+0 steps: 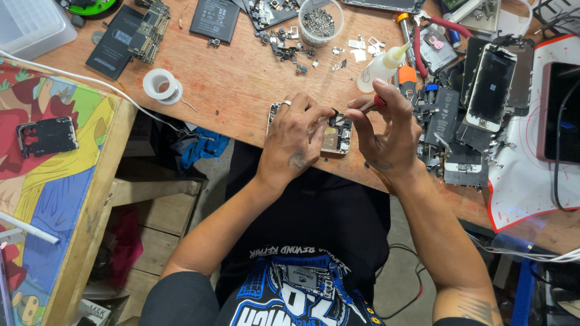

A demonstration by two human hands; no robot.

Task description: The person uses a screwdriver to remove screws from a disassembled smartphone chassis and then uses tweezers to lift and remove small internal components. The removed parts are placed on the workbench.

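Observation:
An opened phone body (338,134) lies at the near edge of the wooden bench (241,78), its inner parts showing. My left hand (296,136) rests over its left half, with a ring on one finger, and pinches a small dark part above the phone. My right hand (386,130) is beside it on the right and grips a red-handled screwdriver (370,104), whose tip points down-left toward the phone's top. The two hands almost touch over the phone.
A glue bottle (380,65) and a cup of screws (319,23) stand behind the hands. Several phone screens and batteries (489,87) pile up on the right. A tape roll (161,84) and black batteries (214,18) lie left. A side table (60,181) holds a black frame (47,136).

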